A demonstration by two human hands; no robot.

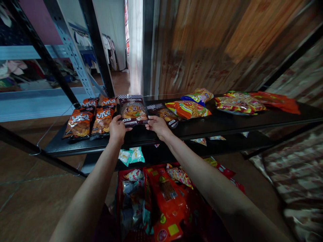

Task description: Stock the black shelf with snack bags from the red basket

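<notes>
A dark brown snack bag with a checkered top [132, 110] lies on the black shelf [202, 129]. My left hand [117, 129] grips its lower left corner, fingers curled on the edge. My right hand [157, 126] pinches its lower right corner. Just left of the bag lie several orange-brown chip bags [87, 121]. To its right lies a second checkered bag [165, 114], partly under an orange and yellow bag [188, 109].
More bright snack bags [238, 103] and orange packets [277, 100] lie along the shelf's right end. A red basket [121, 188] full of packets stands below my arms. A lower shelf holds small teal packets [131, 155]. A wooden panel wall stands behind; metal racking is at left.
</notes>
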